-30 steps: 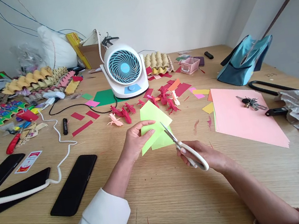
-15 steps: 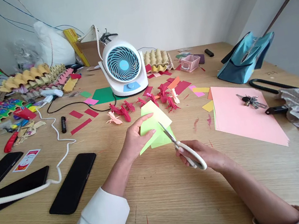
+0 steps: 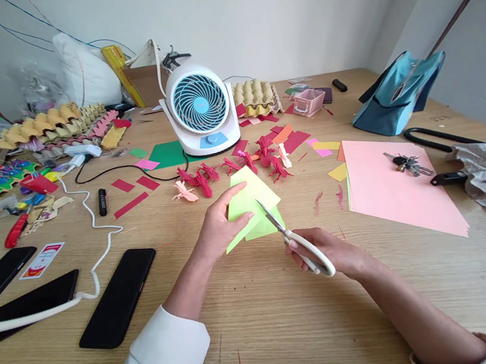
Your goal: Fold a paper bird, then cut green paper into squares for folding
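Observation:
My left hand (image 3: 222, 224) grips a light green sheet of paper (image 3: 257, 189) by its left side, thumb and fingers apart along its edge. Around the handles of white-handled scissors (image 3: 310, 250) my right hand (image 3: 323, 249) is closed. The metal blades point up and left and lie against the right part of the paper; whether they are fully closed is hard to see. Under the held sheet lies another piece of green paper (image 3: 266, 228). Just beyond it are several folded red paper figures (image 3: 202, 183) and a pale pink one (image 3: 185, 192).
A white fan (image 3: 201, 104) stands behind the figures. At right lie pink sheets (image 3: 395, 193) with keys (image 3: 409, 164) on top, and a blue bag (image 3: 401, 94). Phones (image 3: 117, 298), a white cable (image 3: 95, 252) and a black marker (image 3: 102, 202) lie at left, with egg cartons (image 3: 50, 128) behind.
Almost nothing differs. The scissors and the green paper have shifted very slightly; both hands keep their holds.

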The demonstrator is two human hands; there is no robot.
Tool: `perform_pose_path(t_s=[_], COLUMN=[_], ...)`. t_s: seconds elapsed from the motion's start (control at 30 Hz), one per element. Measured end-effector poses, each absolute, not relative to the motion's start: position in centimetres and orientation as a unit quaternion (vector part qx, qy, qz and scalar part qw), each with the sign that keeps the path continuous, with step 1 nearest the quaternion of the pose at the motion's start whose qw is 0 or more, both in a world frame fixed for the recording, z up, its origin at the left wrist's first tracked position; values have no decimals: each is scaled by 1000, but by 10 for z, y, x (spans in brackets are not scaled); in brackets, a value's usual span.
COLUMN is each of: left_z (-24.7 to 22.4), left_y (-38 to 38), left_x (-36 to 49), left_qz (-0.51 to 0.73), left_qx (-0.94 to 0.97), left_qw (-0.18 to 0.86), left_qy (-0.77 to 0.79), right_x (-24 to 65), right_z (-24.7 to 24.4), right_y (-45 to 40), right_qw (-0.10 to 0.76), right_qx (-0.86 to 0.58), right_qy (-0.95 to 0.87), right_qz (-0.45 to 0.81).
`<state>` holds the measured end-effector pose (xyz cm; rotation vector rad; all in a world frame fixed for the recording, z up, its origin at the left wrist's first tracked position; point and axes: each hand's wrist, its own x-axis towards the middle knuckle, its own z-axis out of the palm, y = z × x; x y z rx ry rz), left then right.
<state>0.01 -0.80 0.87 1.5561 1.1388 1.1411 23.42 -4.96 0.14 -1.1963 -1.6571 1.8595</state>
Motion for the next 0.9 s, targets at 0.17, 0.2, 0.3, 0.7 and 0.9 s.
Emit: perform_pose_path(t_s=[0.17, 0.2, 0.3, 0.7, 0.9], left_z=[8, 8, 7, 7, 7], left_y=[-8, -8, -7, -5, -5], left_x=[-1, -1, -1, -3, -4], left_qz=[455, 454, 452, 456, 453], left_qx=[625, 624, 621, 642, 636], left_qw=[436, 438, 444, 402, 416], left_qy=[461, 461, 461, 468, 466], right_x=[234, 234, 234, 234, 233], right_z=[2, 2, 1, -7, -6], right_y=[-50, -50, -50, -50, -51], right_qw=[190, 190, 194, 217, 225], right_qx=[-428, -430, -433, -430, -433], right_qy=[-586, -584, -578, -573, -575], right_qz=[661, 662, 664, 663, 657])
